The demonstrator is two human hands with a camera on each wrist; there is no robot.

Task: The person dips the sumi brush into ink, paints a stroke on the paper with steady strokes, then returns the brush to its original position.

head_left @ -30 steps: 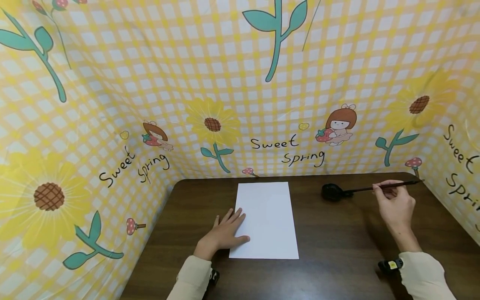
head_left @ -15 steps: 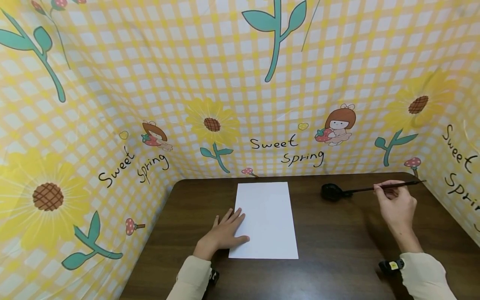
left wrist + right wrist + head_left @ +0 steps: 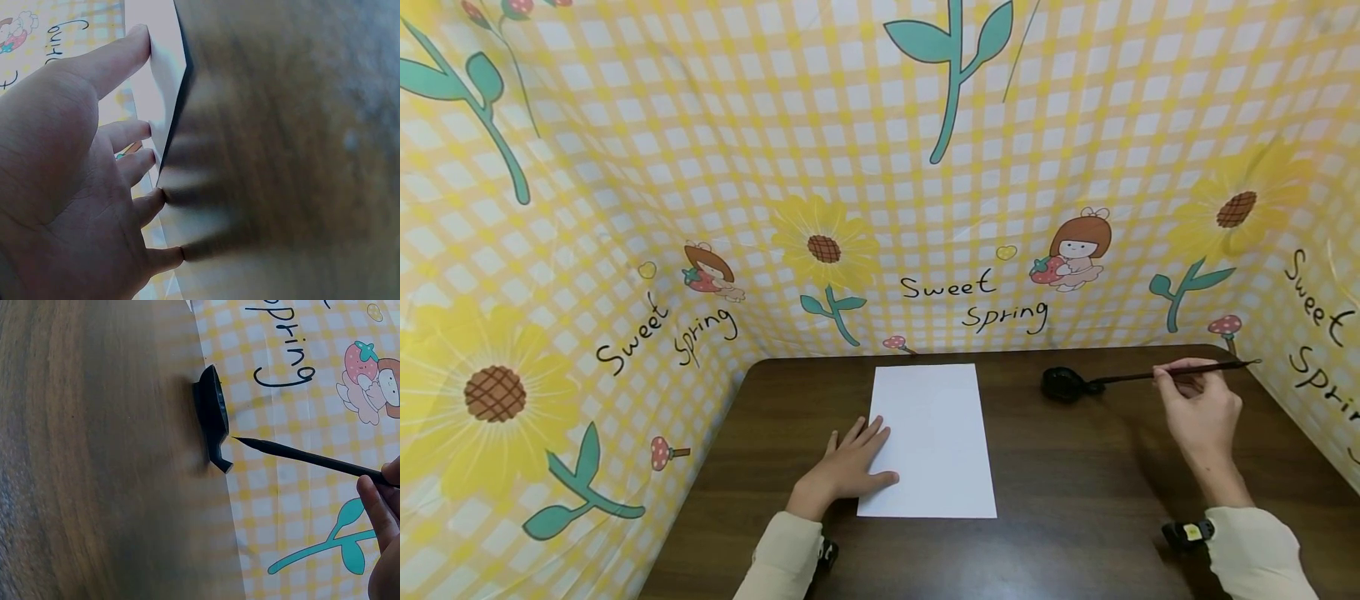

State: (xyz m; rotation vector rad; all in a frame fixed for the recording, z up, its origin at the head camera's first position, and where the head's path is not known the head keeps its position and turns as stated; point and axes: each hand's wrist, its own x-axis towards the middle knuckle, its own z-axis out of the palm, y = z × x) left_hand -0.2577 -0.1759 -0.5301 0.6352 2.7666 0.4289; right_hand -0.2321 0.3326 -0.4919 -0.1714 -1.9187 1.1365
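Observation:
A blank white sheet of paper [image 3: 936, 442] lies near the middle of the dark wooden table. My left hand [image 3: 842, 471] rests at its left edge with fingers spread, the thumb and some fingertips on the sheet; the left wrist view shows the paper [image 3: 159, 75] under the thumb. At the right, my right hand [image 3: 1202, 412] pinches a writing brush [image 3: 1127, 378] by its dark handle. The brush's pointed tip aims left, close to a black ink dish [image 3: 1063, 384] with a short handle. In the right wrist view, the brush [image 3: 300, 454] tip appears apart from the dish [image 3: 214, 403].
The table [image 3: 1060, 542] has rounded back corners. A yellow checked cloth [image 3: 880, 167] with flowers and lettering hangs behind it and along both sides. Small black devices [image 3: 1187, 533] are strapped at both wrists.
My right hand has shifted slightly to the right with the brush, drawing its tip a little away from the ink dish. The left hand and the paper have stayed put.

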